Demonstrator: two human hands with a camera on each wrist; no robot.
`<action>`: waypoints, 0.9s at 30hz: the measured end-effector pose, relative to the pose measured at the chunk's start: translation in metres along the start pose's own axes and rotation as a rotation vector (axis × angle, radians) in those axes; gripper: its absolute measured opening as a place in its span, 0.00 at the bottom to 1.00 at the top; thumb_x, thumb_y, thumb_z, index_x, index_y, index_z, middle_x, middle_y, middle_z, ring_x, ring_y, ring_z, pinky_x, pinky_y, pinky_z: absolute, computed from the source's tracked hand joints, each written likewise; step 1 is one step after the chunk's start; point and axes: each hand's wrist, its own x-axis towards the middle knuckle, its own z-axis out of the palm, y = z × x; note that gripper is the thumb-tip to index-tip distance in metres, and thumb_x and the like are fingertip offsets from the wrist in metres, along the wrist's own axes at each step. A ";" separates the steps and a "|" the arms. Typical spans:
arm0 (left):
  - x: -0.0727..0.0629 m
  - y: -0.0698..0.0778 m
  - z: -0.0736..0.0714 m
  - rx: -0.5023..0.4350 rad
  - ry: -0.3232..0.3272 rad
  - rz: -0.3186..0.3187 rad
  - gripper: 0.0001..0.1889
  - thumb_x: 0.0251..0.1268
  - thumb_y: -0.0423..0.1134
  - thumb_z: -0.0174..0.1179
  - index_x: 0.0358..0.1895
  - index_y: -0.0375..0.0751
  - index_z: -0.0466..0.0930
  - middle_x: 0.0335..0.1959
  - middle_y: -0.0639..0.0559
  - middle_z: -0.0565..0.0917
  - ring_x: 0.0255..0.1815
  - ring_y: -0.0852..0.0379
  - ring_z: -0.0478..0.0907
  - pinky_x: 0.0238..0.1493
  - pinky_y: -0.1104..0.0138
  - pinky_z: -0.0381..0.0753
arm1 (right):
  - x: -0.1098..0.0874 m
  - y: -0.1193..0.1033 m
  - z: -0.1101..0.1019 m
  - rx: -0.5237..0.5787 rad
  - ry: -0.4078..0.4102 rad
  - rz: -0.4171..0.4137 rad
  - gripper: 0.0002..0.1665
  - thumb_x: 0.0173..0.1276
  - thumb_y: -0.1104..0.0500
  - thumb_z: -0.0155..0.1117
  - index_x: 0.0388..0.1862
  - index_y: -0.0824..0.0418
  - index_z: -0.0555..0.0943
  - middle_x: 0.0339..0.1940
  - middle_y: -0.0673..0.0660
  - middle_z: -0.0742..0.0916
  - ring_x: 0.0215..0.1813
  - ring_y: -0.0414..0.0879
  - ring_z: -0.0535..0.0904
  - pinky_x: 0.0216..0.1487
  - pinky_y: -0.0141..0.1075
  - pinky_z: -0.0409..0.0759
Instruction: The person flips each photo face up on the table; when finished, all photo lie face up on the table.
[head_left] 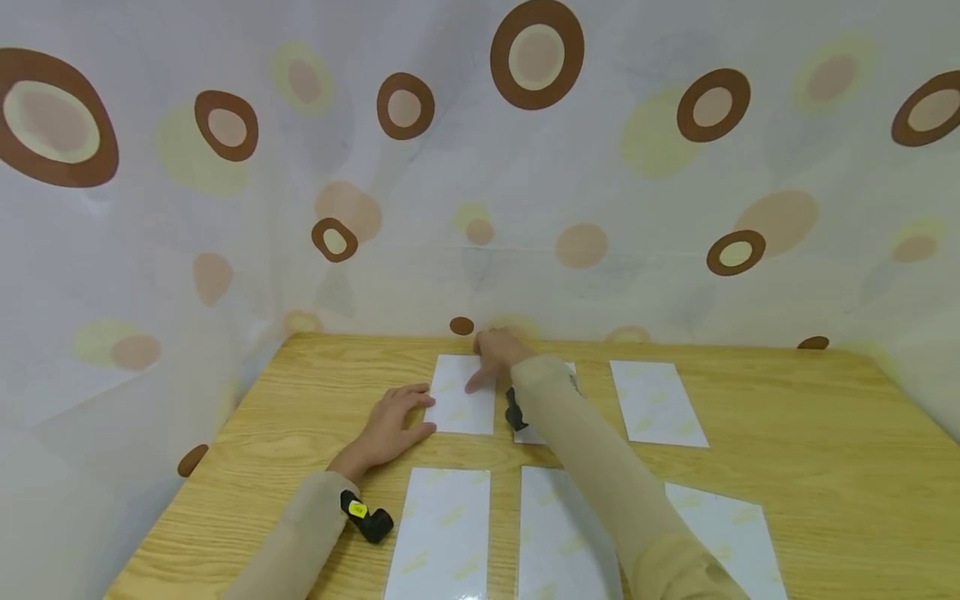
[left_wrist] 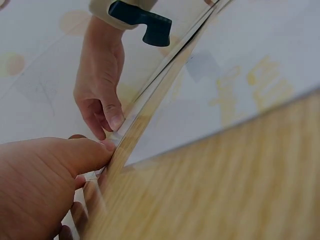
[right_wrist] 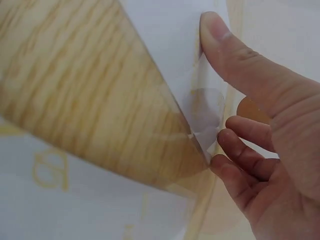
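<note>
A white sheet (head_left: 459,408) with faint yellow marks lies in the back row on the wooden table. My left hand (head_left: 388,427) is at its left edge, fingertips and thumb touching the border. Across the sheet's far right corner reaches my right hand (head_left: 498,354). In the right wrist view the thumb (right_wrist: 215,30) rests along the sheet, spread away from the bent fingers (right_wrist: 237,150), whose tips are at the corner. The left wrist view has my left thumb (left_wrist: 92,155) on the sheet's edge, close to the right hand (left_wrist: 102,85).
More sheets lie in two rows: one (head_left: 531,435) partly under my right forearm, one (head_left: 658,404) at the back right, and several in front, such as the near-left sheet (head_left: 442,533). A patterned wall covering (head_left: 420,275) rises behind the table's far edge.
</note>
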 end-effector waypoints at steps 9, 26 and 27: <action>0.007 0.001 0.000 -0.015 0.026 0.028 0.16 0.64 0.35 0.62 0.54 0.35 0.78 0.66 0.39 0.71 0.67 0.37 0.62 0.66 0.39 0.57 | -0.004 -0.002 -0.010 -0.083 0.021 0.016 0.40 0.43 0.36 0.78 0.48 0.60 0.79 0.44 0.55 0.83 0.49 0.51 0.77 0.53 0.44 0.74; 0.005 0.016 -0.002 -0.404 0.099 -0.133 0.43 0.60 0.23 0.60 0.74 0.35 0.44 0.52 0.37 0.73 0.43 0.54 0.71 0.45 0.67 0.73 | -0.008 -0.027 -0.038 0.127 0.167 -0.139 0.24 0.59 0.59 0.70 0.54 0.64 0.77 0.44 0.58 0.85 0.45 0.49 0.79 0.51 0.39 0.77; 0.005 0.017 -0.004 -0.470 0.116 -0.151 0.43 0.61 0.23 0.59 0.75 0.36 0.43 0.52 0.37 0.73 0.40 0.58 0.71 0.42 0.71 0.72 | -0.008 -0.025 -0.039 0.179 0.172 -0.150 0.20 0.63 0.58 0.66 0.52 0.65 0.77 0.40 0.58 0.86 0.41 0.49 0.80 0.48 0.38 0.78</action>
